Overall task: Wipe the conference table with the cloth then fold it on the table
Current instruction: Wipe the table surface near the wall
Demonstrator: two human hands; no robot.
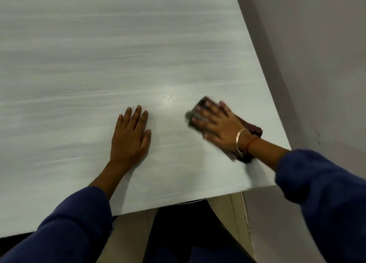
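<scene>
Nearest us, we see two dark blue fabric sleeves [69, 229] reaching over the front edge of the pale grey, streaked conference table [99, 55]. The left hand [129, 138] lies flat on the bare top, fingers straight, holding nothing. Just beyond, the right hand [219, 124], with a thin metal bangle [240, 141] at the wrist, presses spread, straight fingers onto the dark red folded cloth [255, 129] near the table's right edge. Farther on we see a small wet patch [168, 99] glinting.

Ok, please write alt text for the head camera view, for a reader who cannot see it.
A person's right hand presses a dark red cloth flat on a pale conference table near its right edge. The left hand rests flat on the table.
</scene>
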